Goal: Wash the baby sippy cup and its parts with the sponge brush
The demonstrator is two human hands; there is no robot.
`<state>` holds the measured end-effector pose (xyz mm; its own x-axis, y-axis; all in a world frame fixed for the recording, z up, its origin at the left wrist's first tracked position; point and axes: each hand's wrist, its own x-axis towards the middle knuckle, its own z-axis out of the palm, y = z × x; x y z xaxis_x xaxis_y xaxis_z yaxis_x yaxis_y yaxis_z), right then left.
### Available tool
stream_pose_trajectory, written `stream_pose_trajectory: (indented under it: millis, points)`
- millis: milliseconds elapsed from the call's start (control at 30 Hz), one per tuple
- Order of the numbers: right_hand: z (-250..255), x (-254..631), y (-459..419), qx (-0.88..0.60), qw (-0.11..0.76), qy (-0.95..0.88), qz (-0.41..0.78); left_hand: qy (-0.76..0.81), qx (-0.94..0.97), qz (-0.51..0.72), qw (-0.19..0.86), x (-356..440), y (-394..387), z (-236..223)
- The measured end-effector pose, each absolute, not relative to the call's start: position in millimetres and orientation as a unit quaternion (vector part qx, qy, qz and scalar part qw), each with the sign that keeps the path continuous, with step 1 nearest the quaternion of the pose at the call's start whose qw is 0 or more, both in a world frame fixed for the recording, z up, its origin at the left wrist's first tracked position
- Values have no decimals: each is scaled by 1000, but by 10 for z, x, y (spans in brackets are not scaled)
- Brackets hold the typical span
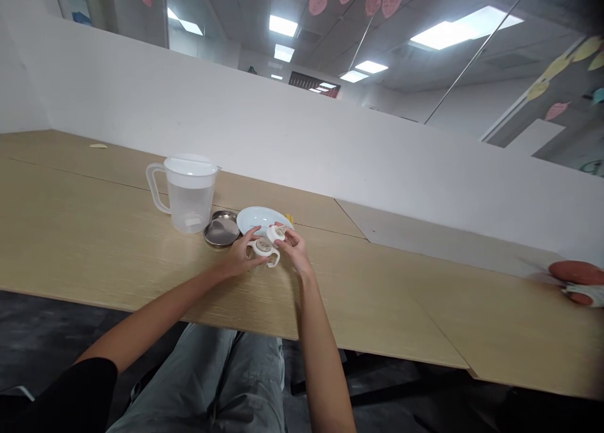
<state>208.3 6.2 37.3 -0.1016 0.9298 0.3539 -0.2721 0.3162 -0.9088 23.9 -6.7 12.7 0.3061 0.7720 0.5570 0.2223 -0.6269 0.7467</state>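
Our left hand curls around the cup; beside it, our right hand pinches the lid, off the cup.

Glossy plate gleaming; from it, shiny metal dish, nine o'clock; smooth plastic pitcher, ten; smooth plastic cup, six; wood-look table, soft sheen

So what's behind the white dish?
Past the white dish's far right edge, a small yellow thing peeks out, too small to identify. Beyond: tabletop, then wall. Anything low and close behind the dish is covered by it.
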Motion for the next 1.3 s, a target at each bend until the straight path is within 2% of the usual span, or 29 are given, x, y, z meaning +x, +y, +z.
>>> stream_pose_trajectory:
  millis: [233, 633, 867, 1300]
  points:
    - [392, 2147, 64, -239, 660, -481, 525, 336, 754, 487, 285, 244, -66, 117]
    - [441, 2351, 64, -113, 794, -343, 490, 343, 756, 488, 272, 249, -46, 76]
    - [372, 2425, 170, -166, 806, -324, 467, 342, 749, 491, 286, 253, -39, 73]
    - [227, 2334, 291, -239, 777, -383, 439, 347, 753, 485, 278, 263, -42, 78]
